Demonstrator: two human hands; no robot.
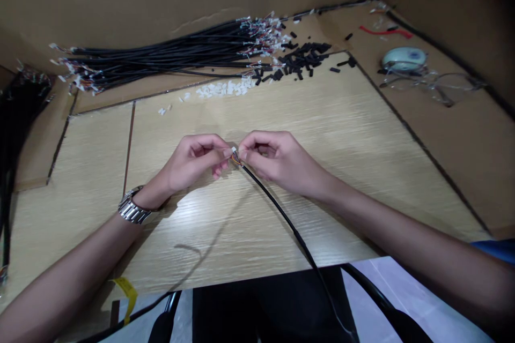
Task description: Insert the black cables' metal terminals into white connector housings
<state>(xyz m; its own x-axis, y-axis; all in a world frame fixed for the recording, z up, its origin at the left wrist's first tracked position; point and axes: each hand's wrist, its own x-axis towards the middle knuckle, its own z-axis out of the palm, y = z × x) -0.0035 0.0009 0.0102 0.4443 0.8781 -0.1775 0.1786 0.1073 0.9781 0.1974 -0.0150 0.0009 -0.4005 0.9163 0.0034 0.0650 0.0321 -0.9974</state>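
A black cable point(277, 206) rises from below the table's front edge to the middle of the table. Thin coloured wires point(235, 158) fan out of its upper end beside a small white connector point(234, 149). My left hand point(197, 158) pinches the connector between thumb and forefinger from the left. From the right, my right hand point(273, 158) is closed in a pinch at the wires, its fingertips close to the connector. The exact spot where those fingertips grip is too small to make out.
A bundle of black cables point(161, 53) lies along the cardboard back wall. In front are loose white connectors point(227, 87) and short black tubes point(301, 59). Glasses point(436, 84), a pale mouse-shaped object point(404, 58) and a red strip point(386, 31) sit right. More cables point(18, 112) hang left.
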